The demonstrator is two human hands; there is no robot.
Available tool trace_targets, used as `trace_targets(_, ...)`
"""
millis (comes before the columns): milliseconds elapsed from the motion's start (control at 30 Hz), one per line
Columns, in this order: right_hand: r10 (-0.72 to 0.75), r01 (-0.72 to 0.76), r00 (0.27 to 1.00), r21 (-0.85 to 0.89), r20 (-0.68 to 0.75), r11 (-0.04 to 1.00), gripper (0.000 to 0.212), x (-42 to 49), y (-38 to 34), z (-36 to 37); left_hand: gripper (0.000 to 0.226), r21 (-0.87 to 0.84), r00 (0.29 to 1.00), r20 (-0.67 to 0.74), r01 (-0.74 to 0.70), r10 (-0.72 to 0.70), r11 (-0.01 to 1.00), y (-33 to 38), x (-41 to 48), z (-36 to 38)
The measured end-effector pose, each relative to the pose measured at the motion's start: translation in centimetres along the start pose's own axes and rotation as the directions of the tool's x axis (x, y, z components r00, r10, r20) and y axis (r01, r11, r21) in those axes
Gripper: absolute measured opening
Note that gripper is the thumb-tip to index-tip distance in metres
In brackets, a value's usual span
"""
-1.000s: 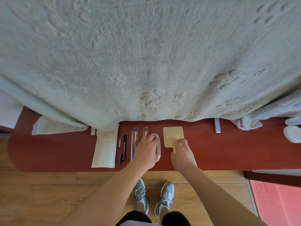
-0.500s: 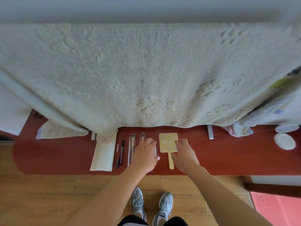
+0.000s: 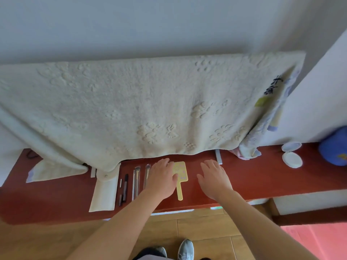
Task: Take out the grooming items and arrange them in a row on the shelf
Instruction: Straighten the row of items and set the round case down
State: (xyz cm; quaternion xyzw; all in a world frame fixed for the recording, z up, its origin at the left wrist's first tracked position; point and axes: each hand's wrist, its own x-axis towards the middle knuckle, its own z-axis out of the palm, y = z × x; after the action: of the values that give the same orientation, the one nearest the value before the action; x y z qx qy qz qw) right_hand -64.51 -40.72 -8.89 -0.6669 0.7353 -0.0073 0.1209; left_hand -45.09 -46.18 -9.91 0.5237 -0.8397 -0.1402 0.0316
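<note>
Left hand [image 3: 162,180] is lying flat on the shelf [image 3: 262,177], fingers loose and apart, gripping nothing visible; anything under the palm is hidden. Right hand [image 3: 214,180] is also spreading open and empty; I cannot tell whether it is touching the wood.

The yellow hand mirror [image 3: 180,170] is lying flat between the hands, its head touching the left hand's thumb side and its handle pointing back at the person. Judging it light, stiff plastic with a possibly breakable face, so pinching the thin handle is looking best. It is showing a square head with pale dot print.

Just outside the left hand, two makeup brushes [image 3: 137,182] are lying parallel. They are looking light, thin and likely to roll, so take them mid-handle. Further out, a dark pencil [image 3: 125,186] and a white pouch [image 3: 104,193] are sitting in the same row. Beyond the fingertips, a cream towel [image 3: 150,109] is hanging over the shelf's back edge.
</note>
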Motion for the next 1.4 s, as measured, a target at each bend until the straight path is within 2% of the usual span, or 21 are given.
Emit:
trace_targets(300, 0.166, -0.167, 0.983, -0.010, -0.080, 0.986, 0.041, -4.3, 2.1, -3.8, 0.043, 0.046, 0.985, -0.023, -0.167, 0.168, 0.985, 2.8, 1.2, -2.8)
trace_targets(567, 0.351, -0.339, 0.911, 0.091, -0.215, 0.936, 0.030, -8.3, 1.9, -6.6, 0.043, -0.003, 0.970, -0.011, -0.241, 0.241, 0.970, 3.9, 0.9, -4.7)
trace_targets(933, 0.412, -0.377, 0.853, 0.166, -0.321, 0.911, 0.029, -14.2, 4.8, -7.9, 0.040, 0.053, 0.952, -0.035, -0.300, 0.302, 0.952, 9.2, -1.6, -5.1)
trace_targets(1067, 0.442, -0.393, 0.843, 0.212, -0.305, 0.895, 0.038, -16.8, 8.1, -8.5, 0.045, 0.028, 0.958, -0.043, -0.282, 0.283, 0.959, 13.1, -2.3, -4.6)
trace_targets(1200, 0.449, -0.385, 0.839, 0.248, -0.307, 0.889, 0.039, -19.4, 12.4, -9.0, 0.041, 0.007, 0.953, -0.109, -0.285, 0.284, 0.958, 18.1, -3.5, -4.2)
trace_targets(1400, 0.433, -0.348, 0.849, 0.297, -0.302, 0.889, 0.038, -21.6, 18.6, -9.5, 0.042, -0.021, 0.963, -0.124, -0.242, 0.238, 0.970, 24.0, -4.1, -2.1)
